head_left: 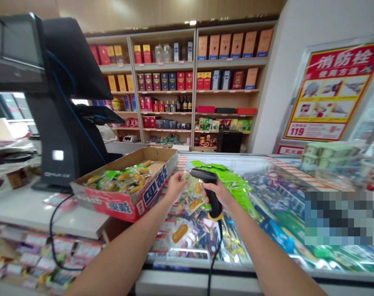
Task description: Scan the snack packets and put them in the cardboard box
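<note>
The left hand pinches a snack packet at its upper end, fingers pressed together; the packet's long axis runs down and away over the freezer, just beside the nose of the black scanner; the right hand wraps its grip; a cardboard box overhangs the bench to the left.

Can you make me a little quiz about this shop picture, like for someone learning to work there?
1. What does the right hand grip, next to the packet in the left hand?
2. True or false: the cardboard box is shut.
3. Which number is on the red poster? A) 119 B) 120 C) 911

Key: 1. A scanner. 2. False. 3. A.
</note>
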